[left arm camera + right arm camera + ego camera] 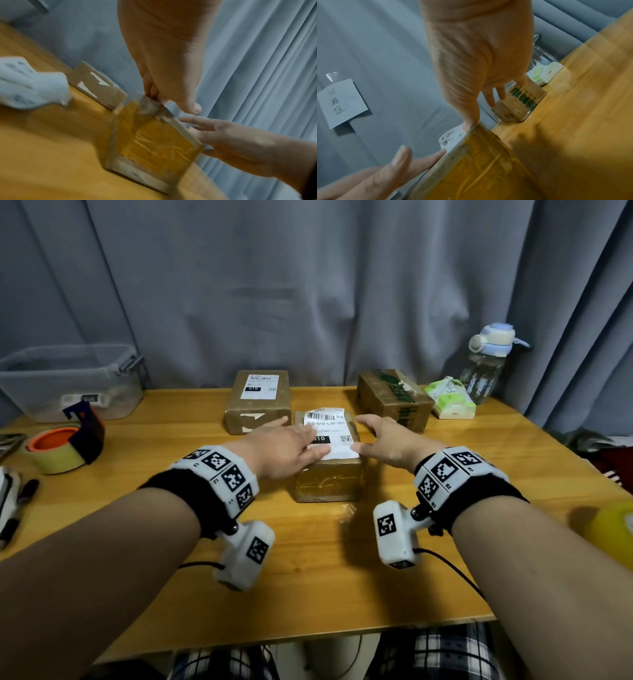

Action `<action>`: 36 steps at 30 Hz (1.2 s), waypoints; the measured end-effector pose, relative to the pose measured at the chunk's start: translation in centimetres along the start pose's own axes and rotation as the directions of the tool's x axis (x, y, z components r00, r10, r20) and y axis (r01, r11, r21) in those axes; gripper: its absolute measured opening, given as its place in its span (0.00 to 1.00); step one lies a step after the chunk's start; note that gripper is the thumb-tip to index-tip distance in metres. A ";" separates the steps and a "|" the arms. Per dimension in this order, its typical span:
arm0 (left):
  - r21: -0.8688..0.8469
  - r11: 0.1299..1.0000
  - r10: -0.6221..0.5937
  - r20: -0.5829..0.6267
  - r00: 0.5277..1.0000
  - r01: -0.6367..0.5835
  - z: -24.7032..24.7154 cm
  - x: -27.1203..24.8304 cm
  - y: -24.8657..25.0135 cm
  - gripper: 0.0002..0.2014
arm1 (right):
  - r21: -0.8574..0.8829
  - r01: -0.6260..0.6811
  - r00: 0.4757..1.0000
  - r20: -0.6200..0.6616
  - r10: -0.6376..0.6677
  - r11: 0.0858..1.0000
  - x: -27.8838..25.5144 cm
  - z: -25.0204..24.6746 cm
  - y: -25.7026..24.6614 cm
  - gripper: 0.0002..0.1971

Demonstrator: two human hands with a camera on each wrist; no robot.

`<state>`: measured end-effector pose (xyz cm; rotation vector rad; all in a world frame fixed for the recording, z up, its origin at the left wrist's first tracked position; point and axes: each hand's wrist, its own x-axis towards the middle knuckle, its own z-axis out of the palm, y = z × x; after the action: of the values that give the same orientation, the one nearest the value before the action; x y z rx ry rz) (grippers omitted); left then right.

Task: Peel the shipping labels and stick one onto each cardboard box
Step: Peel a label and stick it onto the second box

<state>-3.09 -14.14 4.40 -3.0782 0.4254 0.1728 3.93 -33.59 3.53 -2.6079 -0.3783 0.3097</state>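
both hands flat and open, gripping nothing: left hand (291, 448) presses the shipping label (330, 436) onto the near centre box (327, 474), right hand (387, 440) at its right edge; best to smooth outward from centre so the edges bond.

I see a glossy, tape-wrapped cardboard box (327, 477) at centre frame, its paper label (330, 436) matt white, on a smooth wooden table (308, 577).
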 end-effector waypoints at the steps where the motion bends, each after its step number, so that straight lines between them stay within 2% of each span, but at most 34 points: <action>1: -0.018 0.999 0.036 0.010 0.999 -0.036 0.2 0.2 0.9 0.32 | -0.013 0.011 1.000 0.000 -0.011 1.000 0.0 0.0 -0.3 0.33; 4: -0.131 0.985 0.114 0.018 0.993 -0.110 0.9 0.5 1.8 0.29 | -0.045 0.019 1.000 0.010 -0.018 0.999 0.0 -0.2 -0.5 0.33; 7: -0.108 0.993 0.038 -0.008 0.999 -0.039 0.2 0.5 0.0 0.28 | -0.027 0.037 0.999 0.013 -0.036 0.999 -0.2 -0.1 -0.2 0.30; 9: -0.024 1.000 -0.013 -0.002 1.000 0.013 -0.2 1.2 -0.5 0.27 | -0.036 0.154 0.988 -0.022 -0.155 0.987 -0.5 0.2 -0.6 0.21; 11: 0.019 0.999 -0.037 -0.020 0.999 0.037 -0.1 1.7 -0.1 0.23 | -0.069 0.319 0.945 -0.053 -0.323 0.945 -0.9 0.9 -1.5 0.14; 12: 0.001 0.999 -0.039 -0.045 0.998 0.039 0.1 1.7 0.2 0.20 | -0.075 0.364 0.927 -0.065 -0.369 0.928 -1.2 1.3 -1.9 0.13; 15: -0.149 0.989 -0.014 -0.161 0.987 -0.010 1.0 1.2 0.5 0.17 | -0.085 0.375 0.915 -0.125 -0.383 0.923 -1.8 2.0 -2.3 0.13; 18: -0.237 0.971 -0.015 -0.201 0.980 -0.033 1.0 0.9 0.2 0.18 | -0.109 0.389 0.915 -0.073 -0.397 0.915 -1.9 1.9 -2.1 0.14; 26: -0.196 0.980 -0.011 0.023 1.000 0.016 -0.7 1.8 -0.3 0.26 | -0.203 0.323 0.946 0.067 -0.316 0.925 -0.8 1.5 -2.7 0.23; 31: -0.179 0.983 -0.018 0.163 0.987 0.047 -1.8 3.0 -0.8 0.33 | -0.284 0.296 0.954 0.127 -0.270 0.912 0.3 1.0 -3.8 0.22; 36: -0.154 0.986 -0.021 0.243 0.970 0.060 -2.7 3.9 -1.1 0.41 | -0.317 0.247 0.966 0.149 -0.209 0.916 1.7 0.8 -4.6 0.21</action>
<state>1.25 -14.22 6.62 -3.1602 0.3516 0.6000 4.33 -28.82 4.86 -2.8413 -0.8349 0.3373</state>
